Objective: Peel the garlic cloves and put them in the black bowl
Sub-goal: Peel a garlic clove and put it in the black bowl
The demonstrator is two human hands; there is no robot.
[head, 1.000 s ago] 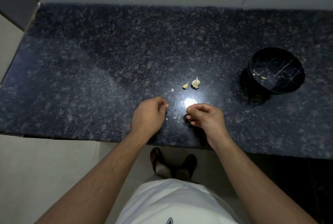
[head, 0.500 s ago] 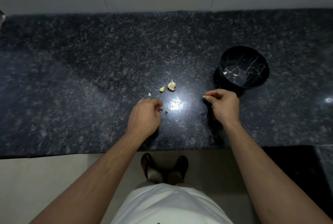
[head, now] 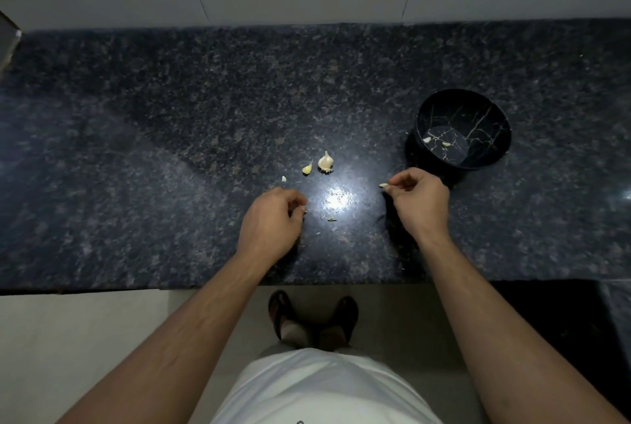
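Dark speckled granite tabletop (head: 170,136): your right hand (head: 418,200) is pinching a small pale peeled garlic clove (head: 383,186) near the front edge; your left hand (head: 273,222) is curling its fingers, contents unclear. Be lifting the clove over the round black marbled bowl (head: 491,150) toward the right edge before you are releasing.

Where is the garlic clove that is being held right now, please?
In the head view the clove is pinched at the fingertips of the right hand, right of centre above the dark countertop, just short of the black bowl.
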